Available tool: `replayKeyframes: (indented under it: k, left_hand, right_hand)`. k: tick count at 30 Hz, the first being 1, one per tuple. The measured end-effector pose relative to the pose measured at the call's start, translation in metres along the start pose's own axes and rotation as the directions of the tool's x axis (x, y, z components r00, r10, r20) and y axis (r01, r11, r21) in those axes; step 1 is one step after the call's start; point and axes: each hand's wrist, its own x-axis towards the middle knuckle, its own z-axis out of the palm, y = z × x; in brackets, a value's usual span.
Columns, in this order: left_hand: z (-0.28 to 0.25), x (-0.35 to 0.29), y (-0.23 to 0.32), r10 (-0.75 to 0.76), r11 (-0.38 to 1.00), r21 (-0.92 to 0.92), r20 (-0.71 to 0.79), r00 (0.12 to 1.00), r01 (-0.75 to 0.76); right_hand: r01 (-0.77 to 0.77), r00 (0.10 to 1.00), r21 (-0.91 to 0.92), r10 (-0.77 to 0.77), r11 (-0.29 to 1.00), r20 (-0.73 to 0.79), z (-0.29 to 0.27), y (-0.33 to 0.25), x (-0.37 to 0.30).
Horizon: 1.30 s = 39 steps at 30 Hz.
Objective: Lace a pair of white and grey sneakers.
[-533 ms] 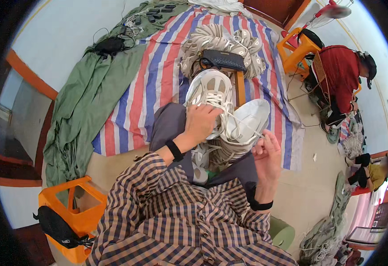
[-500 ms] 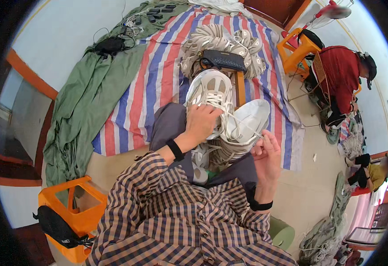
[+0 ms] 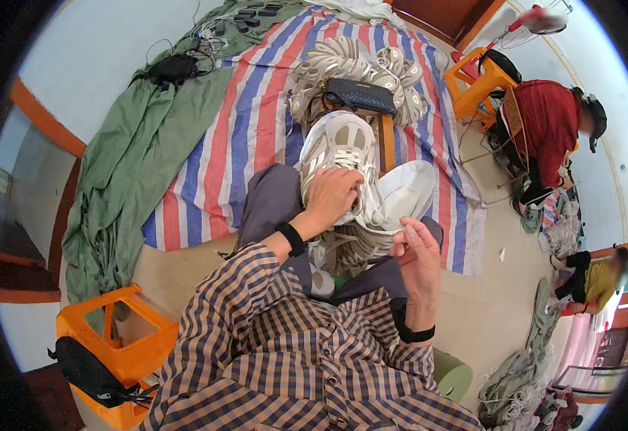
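A white and beige sneaker (image 3: 350, 135) rests toe away in front of my lap. My left hand (image 3: 330, 197) lies over its lacing, fingers curled and closed against the shoe; the fingertips are partly hidden. At the right, my right hand (image 3: 420, 260) is raised with thumb and forefinger pinched together on a thin white shoelace, which is hard to see against the pale shoe behind. That shoe (image 3: 413, 185) leans beside the first one with a smooth white face showing. Several more sneakers (image 3: 353, 248) are bunched below, between my knees.
A heap of similar sneakers (image 3: 328, 57) lies on a striped sheet (image 3: 220, 179), with a dark purse (image 3: 360, 95) by it. Orange stools (image 3: 116, 330) stand at left and far right. Two people work at right, one in a red top (image 3: 543, 118). Green cloth (image 3: 149, 151) covers the left.
My right hand has moved slightly left and down, closer to the shoes, and the lace that was stretched to it is less visible. My left hand stays on the sneaker, its fingers a little more curled.
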Motion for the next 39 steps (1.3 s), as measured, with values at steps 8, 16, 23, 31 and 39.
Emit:
replayKeyframes:
  k: [8, 16, 23, 31, 39]
  left_hand:
    - [0.006, 0.003, -0.006, -0.075, 0.99, -0.124, -0.026, 0.997, 0.071]
    - [-0.02, -0.009, -0.01, -0.079, 0.933, -0.337, 0.14, 0.987, 0.123]
    - [-0.094, -0.102, -0.022, -0.058, 0.835, -0.473, 0.433, 0.9, 0.282]
    - [-0.156, -0.122, -0.008, -0.457, -0.097, -0.975, 0.222, 0.861, 0.2]
    - [-0.12, -0.153, -0.015, -0.497, 0.256, -0.828, 0.33, 0.803, 0.499]
  right_hand:
    - [-0.037, 0.999, -0.055, 0.037, 0.998, 0.002, 0.007, 0.007, 0.002]
    - [-0.056, 0.998, -0.097, 0.052, 0.994, -0.04, 0.008, 0.009, -0.001]
    - [-0.085, 0.991, -0.159, 0.067, 0.984, -0.114, -0.007, 0.019, -0.003]
    - [-0.166, 0.985, -0.359, 0.142, 0.918, -0.093, -0.004, 0.037, 0.003]
    - [-0.026, 0.999, -0.808, 0.033, 0.589, -0.008, -0.003, 0.034, 0.013]
